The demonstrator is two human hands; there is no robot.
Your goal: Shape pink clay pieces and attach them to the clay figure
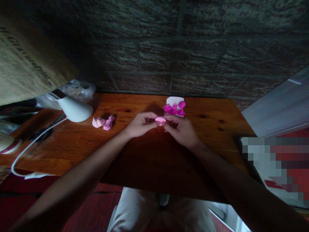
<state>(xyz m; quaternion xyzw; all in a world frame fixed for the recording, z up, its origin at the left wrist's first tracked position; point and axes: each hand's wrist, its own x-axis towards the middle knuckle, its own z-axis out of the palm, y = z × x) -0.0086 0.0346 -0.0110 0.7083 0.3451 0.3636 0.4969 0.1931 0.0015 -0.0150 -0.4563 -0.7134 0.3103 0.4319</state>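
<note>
Pinches pink lump [160, 120] between left hand [142, 125] and right hand [181, 129], both curled nearly closed! Has open tabletop [212, 119] rightward, pink shapes [174, 110] just beyond, front edge [113, 184] this side of both.

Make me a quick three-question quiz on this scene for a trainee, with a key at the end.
1. Multiple choice. What do the left hand and right hand hold between them?
A) a white cord
B) a pink lump
C) a plastic bag

2. True or false? The magenta pieces lie nearer the dark wall than the hands do.

3. Count. How many loose lumps lie on the wooden table to the left of the hands?

Key: 1. B. 2. True. 3. Two, side by side.
</note>
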